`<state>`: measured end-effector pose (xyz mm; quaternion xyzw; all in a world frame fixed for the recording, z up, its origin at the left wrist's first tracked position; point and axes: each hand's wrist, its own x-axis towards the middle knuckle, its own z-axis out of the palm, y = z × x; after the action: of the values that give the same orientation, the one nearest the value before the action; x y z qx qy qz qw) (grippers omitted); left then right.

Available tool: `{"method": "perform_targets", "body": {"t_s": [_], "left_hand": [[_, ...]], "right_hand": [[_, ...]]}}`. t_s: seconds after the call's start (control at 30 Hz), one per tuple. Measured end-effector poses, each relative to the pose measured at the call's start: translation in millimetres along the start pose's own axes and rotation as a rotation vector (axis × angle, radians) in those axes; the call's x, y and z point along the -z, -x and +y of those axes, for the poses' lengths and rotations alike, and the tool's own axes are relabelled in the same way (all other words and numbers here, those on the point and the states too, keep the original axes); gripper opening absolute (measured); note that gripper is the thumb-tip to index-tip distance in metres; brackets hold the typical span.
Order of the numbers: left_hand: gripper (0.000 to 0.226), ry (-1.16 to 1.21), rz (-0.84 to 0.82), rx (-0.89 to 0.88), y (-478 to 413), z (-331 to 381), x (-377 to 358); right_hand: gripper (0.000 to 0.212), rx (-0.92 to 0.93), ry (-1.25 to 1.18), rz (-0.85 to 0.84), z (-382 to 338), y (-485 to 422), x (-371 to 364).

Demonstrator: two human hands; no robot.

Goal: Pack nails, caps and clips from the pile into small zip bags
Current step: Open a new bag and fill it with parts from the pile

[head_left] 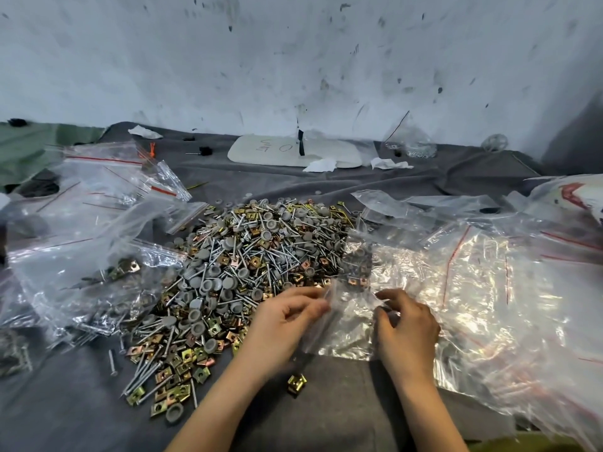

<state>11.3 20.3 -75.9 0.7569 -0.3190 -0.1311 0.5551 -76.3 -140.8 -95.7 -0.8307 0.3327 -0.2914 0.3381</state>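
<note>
the small zip bag (pixel 350 324) is pinched between left hand (pixel 287 321) and right hand (pixel 406 324), fingers curled; the pile (pixel 248 256) is found nearer the left hand.

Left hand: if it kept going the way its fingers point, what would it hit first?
The small zip bag that the left hand pinches; beyond that, probably the right hand, though depth is unclear.

Both are showing bare, the left hand (pixel 287 318) and the right hand (pixel 406 324), slender-fingered and narrow at the wrists. Back from the grip the left forearm (pixel 208 415) and right forearm (pixel 427 415) are running uncovered to the view's lower edge — the left hand's fingertips (pixel 321 306) nearest the grip looking blurred
</note>
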Motion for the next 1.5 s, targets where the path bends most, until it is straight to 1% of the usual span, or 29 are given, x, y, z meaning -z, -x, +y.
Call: {"method": "perform_targets", "body": {"t_s": [0.03, 0.1, 0.13, 0.23, 0.3, 0.47, 0.53, 0.6, 0.67, 0.73, 0.8, 0.83, 0.9, 1.0, 1.07, 1.1, 1.13, 1.2, 1.23, 1.27, 1.3, 1.37, 1.43, 1.5], "left_hand": [[0.015, -0.068, -0.018, 0.013, 1.3, -1.7, -0.4], [0.007, -0.212, 0.005, 0.024, 2.1, -3.3, -1.3], [0.006, -0.246, 0.048, 0.021, 2.5, -4.2, -1.4], [0.016, -0.285, 0.236, -0.065, 4.1, -7.1, 1.7], [0.016, -0.278, 0.301, -0.136, 6.1, -7.1, 4.6], [0.008, -0.086, 0.207, -0.177, 10.9, -8.3, 5.5], [0.007, -0.077, 0.187, -0.222, 12.3, -10.4, 4.4], [0.005, -0.121, 0.228, -0.291, 12.5, -14.3, 3.8], [0.009, -0.152, 0.308, -0.364, 12.2, -16.7, 2.9], [0.011, -0.153, 0.347, -0.4, 10.9, -19.7, 2.3], [0.016, -0.146, 0.331, -0.406, 11.0, -21.0, 0.6], [0.017, -0.154, 0.321, -0.417, 10.7, -21.1, -0.4], [0.015, -0.171, 0.306, -0.442, 11.4, -21.5, -1.5], [0.019, -0.146, 0.329, -0.417, 12.0, -22.2, 0.4], [0.015, -0.136, 0.333, -0.404, 11.7, -22.3, 2.4], [0.014, -0.118, 0.329, -0.398, 11.9, -21.6, 3.2], [0.014, -0.094, 0.326, -0.382, 12.2, -20.6, 3.7], [0.008, -0.04, 0.319, -0.343, 13.2, -19.6, 4.1], [0.006, -0.007, 0.313, -0.326, 14.1, -19.8, 4.5], [0.01, 0.019, 0.31, -0.313, 14.9, -20.3, 4.7], [0.011, 0.038, 0.306, -0.3, 15.2, -20.9, 5.0], [0.013, 0.05, 0.311, -0.272, 14.5, -20.9, 5.3], [0.018, 0.041, 0.33, -0.251, 12.9, -21.4, 5.1], [0.016, 0.047, 0.344, -0.225, 11.4, -22.3, 5.2]], "right_hand": [[0.022, 0.003, -0.015, 0.015, 0.1, -0.3, -0.1], [0.021, -0.001, -0.058, 0.043, 0.3, -0.5, -0.5], [0.021, -0.009, -0.079, 0.057, 0.7, -0.6, -0.6], [0.02, -0.038, -0.102, 0.088, 1.6, -1.0, -0.4], [0.017, -0.044, -0.077, 0.082, 1.3, -0.9, -0.3], [0.015, -0.033, -0.009, 0.07, 0.3, 0.7, -0.3], [0.015, -0.032, -0.001, 0.07, 0.0, 1.6, -0.8], [0.016, -0.039, 0.006, 0.061, 0.2, 1.6, -1.4], [0.017, -0.046, 0.027, 0.053, 0.2, 1.4, -2.1], [0.02, -0.015, 0.074, 0.1, -1.3, 0.2, -2.2], [0.022, 0.069, 0.074, 0.205, -9.0, -4.4, 0.3], [0.021, 0.118, 0.054, 0.225, -15.6, -9.7, 2.8], [0.016, 0.203, 0.001, 0.165, -32.2, -25.1, 7.0], [0.018, 0.238, -0.152, -0.022, -63.1, -53.6, 10.0], [0.015, 0.281, -0.179, -0.059, -82.5, -68.7, 8.9], [0.012, 0.338, -0.143, -0.088, -90.3, -74.2, 7.2], [0.01, 0.4, -0.102, -0.167, -97.2, -78.0, 3.5], [0.009, 0.499, 0.019, -0.439, -109.6, -79.2, -7.7], [0.011, 0.551, 0.126, -0.536, -113.6, -79.0, -15.5], [0.012, 0.597, 0.234, -0.58, -116.4, -79.4, -23.2], [0.012, 0.625, 0.313, -0.596, -118.8, -79.7, -30.4], [0.016, 0.633, 0.386, -0.604, -121.5, -80.8, -41.1], [0.016, 0.598, 0.4, -0.605, -119.8, -81.3, -49.0], [0.011, 0.545, 0.37, -0.599, -116.2, -80.3, -56.2]]}}
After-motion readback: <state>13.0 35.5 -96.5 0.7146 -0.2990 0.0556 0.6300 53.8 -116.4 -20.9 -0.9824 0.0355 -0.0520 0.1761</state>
